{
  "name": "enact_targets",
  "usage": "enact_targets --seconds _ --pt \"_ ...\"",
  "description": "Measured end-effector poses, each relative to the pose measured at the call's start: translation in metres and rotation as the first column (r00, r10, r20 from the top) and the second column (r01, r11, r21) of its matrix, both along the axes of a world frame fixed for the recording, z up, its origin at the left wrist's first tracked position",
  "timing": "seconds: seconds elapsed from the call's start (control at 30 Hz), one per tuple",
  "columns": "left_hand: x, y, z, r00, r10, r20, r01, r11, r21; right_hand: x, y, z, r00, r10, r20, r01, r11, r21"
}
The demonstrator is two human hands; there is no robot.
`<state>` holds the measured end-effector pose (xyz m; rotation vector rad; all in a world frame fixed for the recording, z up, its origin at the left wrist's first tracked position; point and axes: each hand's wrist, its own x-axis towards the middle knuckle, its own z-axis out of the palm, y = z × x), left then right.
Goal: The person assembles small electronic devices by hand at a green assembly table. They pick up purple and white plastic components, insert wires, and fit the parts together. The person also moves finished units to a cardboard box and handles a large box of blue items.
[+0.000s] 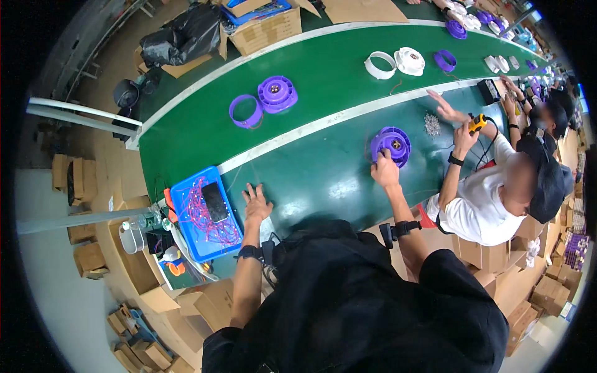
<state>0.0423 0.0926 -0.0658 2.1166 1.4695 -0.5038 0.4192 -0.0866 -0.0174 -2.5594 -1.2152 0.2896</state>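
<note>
My left hand [256, 204] lies with spread fingers on the green tabletop, beside a blue tray [202, 257] of tangled pink and red wires [200, 214]. It holds nothing. Further right, my right hand [385, 169] grips the near side of a purple round plastic housing [400, 138] with a brass-coloured piece at its centre. The housing rests on the table, and the fingertips reach into it; part of its near rim is covered by the hand.
A dark phone [215, 202] lies on the wires. Beyond the pale rail, the green belt carries a purple ring [239, 118], a purple housing [277, 93] and white parts [410, 61]. A co-worker at right holds a yellow tool [477, 123] near small metal screws [432, 124].
</note>
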Motion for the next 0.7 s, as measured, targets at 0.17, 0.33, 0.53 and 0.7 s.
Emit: enact_targets --seconds 0.17,0.33,0.53,0.7 --pt "0.008 0.000 0.003 1.000 0.013 -0.025 -0.014 1.000 -0.016 -0.008 0.009 -0.018 0.998 -0.023 -0.060 0.017 0.995 -0.095" --pt "0.011 0.007 0.023 0.998 -0.007 -0.059 0.002 0.997 -0.080 -0.049 0.037 0.002 0.843 0.366 -0.394 -0.415 0.909 -0.042" --pt "0.008 0.034 0.066 0.904 0.128 0.409 0.071 0.897 -0.437 -0.083 0.067 0.054 0.188 0.513 -0.837 -0.585 0.743 0.324" --pt "0.014 0.040 0.145 0.600 0.308 0.738 0.064 0.901 -0.429 -0.080 0.098 0.119 -0.322 0.446 -0.835 -0.019 0.879 0.476"
